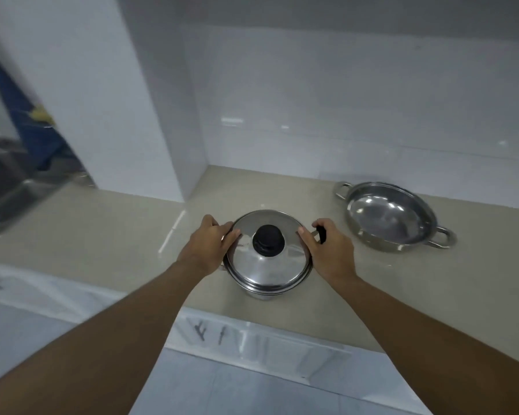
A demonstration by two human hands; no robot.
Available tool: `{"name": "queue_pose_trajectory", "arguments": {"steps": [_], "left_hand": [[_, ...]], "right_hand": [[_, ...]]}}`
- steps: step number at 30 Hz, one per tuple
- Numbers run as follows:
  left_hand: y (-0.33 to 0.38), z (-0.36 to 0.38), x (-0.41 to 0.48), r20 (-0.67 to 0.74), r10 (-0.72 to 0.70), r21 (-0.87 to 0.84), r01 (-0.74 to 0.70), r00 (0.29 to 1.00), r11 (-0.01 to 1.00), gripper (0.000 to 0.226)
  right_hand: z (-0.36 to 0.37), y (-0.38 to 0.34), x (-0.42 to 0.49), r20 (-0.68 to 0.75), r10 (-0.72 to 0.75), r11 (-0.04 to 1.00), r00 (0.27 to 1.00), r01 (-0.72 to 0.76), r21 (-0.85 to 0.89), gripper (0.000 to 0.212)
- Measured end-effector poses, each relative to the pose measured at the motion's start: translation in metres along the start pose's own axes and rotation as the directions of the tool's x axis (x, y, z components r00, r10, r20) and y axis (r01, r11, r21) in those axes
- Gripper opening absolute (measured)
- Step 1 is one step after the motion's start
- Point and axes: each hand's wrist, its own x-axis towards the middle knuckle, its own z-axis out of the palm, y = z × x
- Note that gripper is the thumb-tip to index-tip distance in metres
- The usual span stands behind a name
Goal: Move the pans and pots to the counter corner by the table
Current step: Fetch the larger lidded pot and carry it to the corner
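A steel pot (pixel 267 277) with a shiny lid and a black knob (pixel 268 240) is near the front edge of the beige counter (pixel 102 229). My left hand (pixel 206 245) grips its left side handle, thumb resting on the lid's rim. My right hand (pixel 330 250) is closed on the black right side handle. Whether the pot rests on the counter or is lifted, I cannot tell. An open, shallow steel pan (pixel 390 215) with two loop handles lies on the counter to the right, apart from the pot.
A white pillar (pixel 108 100) juts onto the counter at the back left, forming a corner with the tiled back wall (pixel 342 100). A steel sink area (pixel 9 187) lies at the far left. Below the counter edge is a marble-patterned front (pixel 252 339).
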Motion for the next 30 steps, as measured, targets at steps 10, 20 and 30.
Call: {"name": "queue_pose_trajectory", "arguments": {"steps": [10,20,30], "left_hand": [[-0.156,-0.116,-0.053,-0.185,-0.233,0.020,0.240,0.955,0.971,0.039],[-0.302,-0.202,-0.063,-0.285,-0.451,-0.023,0.464,0.846,0.885,0.043],[-0.431,-0.286,-0.067,-0.334,-0.661,-0.063,0.684,0.672,0.727,0.045]], "right_hand": [[0.147,-0.150,-0.010,0.196,-0.184,0.982,0.963,0.171,0.082,0.040],[0.321,-0.278,0.017,0.383,-0.359,0.931,0.851,0.299,0.208,0.035],[0.488,-0.403,0.026,0.562,-0.466,0.884,0.684,0.344,0.316,0.035]]}}
